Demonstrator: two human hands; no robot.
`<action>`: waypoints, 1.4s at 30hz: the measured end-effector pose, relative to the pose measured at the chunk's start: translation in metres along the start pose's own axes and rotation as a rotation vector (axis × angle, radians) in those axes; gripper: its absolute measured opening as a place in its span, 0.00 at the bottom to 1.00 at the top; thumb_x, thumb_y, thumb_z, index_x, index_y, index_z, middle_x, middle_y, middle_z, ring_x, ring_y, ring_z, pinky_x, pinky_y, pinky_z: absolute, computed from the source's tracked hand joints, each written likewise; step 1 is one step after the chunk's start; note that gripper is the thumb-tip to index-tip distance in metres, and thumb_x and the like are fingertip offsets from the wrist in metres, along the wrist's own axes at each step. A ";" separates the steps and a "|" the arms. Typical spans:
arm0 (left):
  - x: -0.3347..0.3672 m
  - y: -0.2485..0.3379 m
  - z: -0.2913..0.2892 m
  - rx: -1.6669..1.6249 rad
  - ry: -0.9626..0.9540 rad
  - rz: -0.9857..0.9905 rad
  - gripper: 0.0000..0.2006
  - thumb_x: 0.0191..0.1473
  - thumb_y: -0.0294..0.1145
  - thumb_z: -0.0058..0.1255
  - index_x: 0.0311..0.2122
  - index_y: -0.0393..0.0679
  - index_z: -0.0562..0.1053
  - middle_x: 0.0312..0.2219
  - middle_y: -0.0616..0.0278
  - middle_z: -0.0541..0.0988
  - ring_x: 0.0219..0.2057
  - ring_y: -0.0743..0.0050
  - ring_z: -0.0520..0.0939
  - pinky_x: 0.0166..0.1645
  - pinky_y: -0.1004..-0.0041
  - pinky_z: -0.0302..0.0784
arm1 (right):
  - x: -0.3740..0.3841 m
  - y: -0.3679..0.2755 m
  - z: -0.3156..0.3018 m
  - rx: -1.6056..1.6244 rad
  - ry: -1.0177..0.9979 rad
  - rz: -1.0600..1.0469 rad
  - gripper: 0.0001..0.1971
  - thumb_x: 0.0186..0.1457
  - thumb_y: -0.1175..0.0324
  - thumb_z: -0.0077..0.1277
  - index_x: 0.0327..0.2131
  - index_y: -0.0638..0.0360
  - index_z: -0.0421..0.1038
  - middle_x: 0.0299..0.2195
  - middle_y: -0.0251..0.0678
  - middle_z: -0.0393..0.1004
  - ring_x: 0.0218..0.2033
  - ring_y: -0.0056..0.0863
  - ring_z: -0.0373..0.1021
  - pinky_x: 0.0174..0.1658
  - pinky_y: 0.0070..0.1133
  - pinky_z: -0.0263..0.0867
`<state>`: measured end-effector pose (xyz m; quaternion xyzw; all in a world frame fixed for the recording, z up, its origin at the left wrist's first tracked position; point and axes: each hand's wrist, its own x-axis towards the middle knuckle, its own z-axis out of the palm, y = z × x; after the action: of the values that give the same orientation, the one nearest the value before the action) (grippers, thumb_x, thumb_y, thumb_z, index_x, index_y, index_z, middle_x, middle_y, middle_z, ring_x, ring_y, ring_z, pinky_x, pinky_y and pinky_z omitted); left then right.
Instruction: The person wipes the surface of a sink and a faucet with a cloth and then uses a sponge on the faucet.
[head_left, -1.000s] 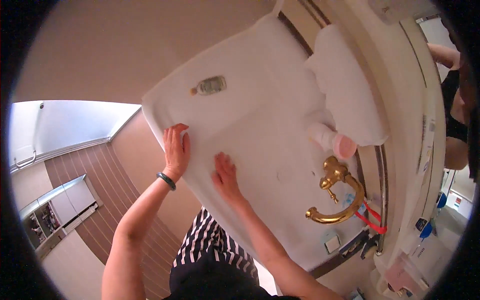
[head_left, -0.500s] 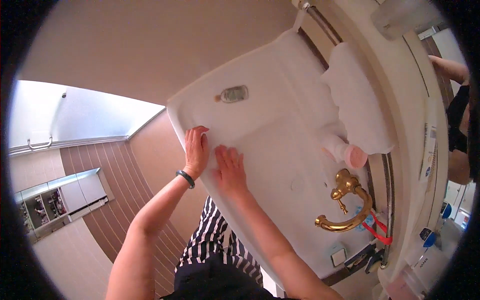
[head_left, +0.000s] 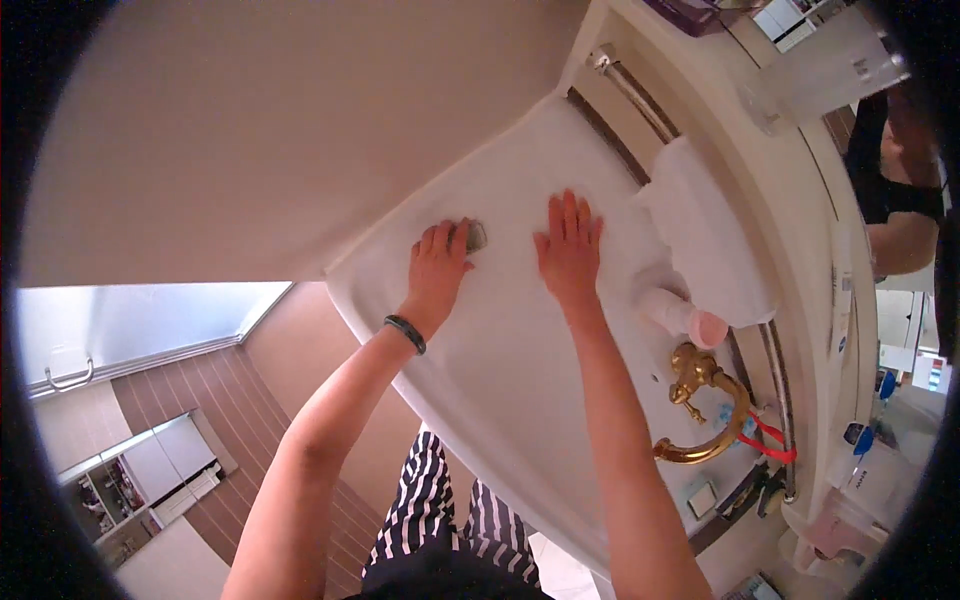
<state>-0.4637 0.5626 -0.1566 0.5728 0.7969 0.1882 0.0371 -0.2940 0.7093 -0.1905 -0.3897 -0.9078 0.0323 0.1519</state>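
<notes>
My left hand (head_left: 437,268), a dark bangle on its wrist, is over a small clear bottle (head_left: 477,237) with a greenish label, lying on its side on the white sink (head_left: 500,350). Its fingers curl round the bottle and cover one end; only the other end shows. To the right, my right hand (head_left: 570,255) lies palm down on the white surface, fingers spread and holding nothing.
A white towel (head_left: 712,235) hangs on the rail, beside a white bottle with a pink cap (head_left: 708,330). Nearer stand a brass faucet (head_left: 695,375), a red strap (head_left: 770,440) and a soap dish (head_left: 702,499). A clear tumbler (head_left: 825,75) is on the right ledge.
My left hand has moved from the sink's front rim onto the small bottle. The right hand has moved away from the rim, farther and to the right across the white surface.
</notes>
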 end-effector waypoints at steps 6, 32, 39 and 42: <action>0.011 -0.004 0.008 0.025 -0.038 0.105 0.29 0.39 0.30 0.63 0.51 0.39 0.69 0.43 0.54 0.69 0.45 0.55 0.71 0.47 0.61 0.72 | 0.067 -0.023 0.031 0.094 0.048 -0.013 0.31 0.60 0.58 0.45 0.64 0.56 0.52 0.67 0.40 0.49 0.67 0.42 0.47 0.67 0.44 0.38; 0.040 -0.025 -0.034 -0.020 -0.092 0.169 0.28 0.39 0.27 0.61 0.48 0.40 0.65 0.42 0.45 0.70 0.45 0.44 0.74 0.49 0.58 0.74 | -0.098 -0.248 -0.003 0.347 -0.187 0.298 0.34 0.55 0.52 0.49 0.62 0.54 0.55 0.65 0.38 0.52 0.67 0.41 0.45 0.64 0.47 0.42; 0.030 -0.042 -0.021 0.092 -0.007 0.359 0.26 0.40 0.28 0.61 0.48 0.41 0.66 0.43 0.50 0.70 0.46 0.49 0.72 0.52 0.60 0.71 | -0.148 -0.200 -0.029 0.334 -0.326 0.190 0.35 0.55 0.50 0.50 0.64 0.49 0.53 0.67 0.34 0.46 0.67 0.41 0.46 0.65 0.51 0.41; 0.033 -0.026 -0.019 0.072 -0.052 0.397 0.26 0.43 0.30 0.61 0.49 0.41 0.66 0.45 0.50 0.70 0.48 0.49 0.71 0.54 0.60 0.70 | -0.081 -0.130 -0.012 0.211 -0.032 0.251 0.31 0.57 0.54 0.49 0.62 0.52 0.57 0.64 0.40 0.55 0.65 0.45 0.49 0.64 0.53 0.40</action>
<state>-0.5040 0.5809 -0.1426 0.7243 0.6733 0.1481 -0.0005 -0.3280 0.5602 -0.1763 -0.4814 -0.8458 0.1524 0.1724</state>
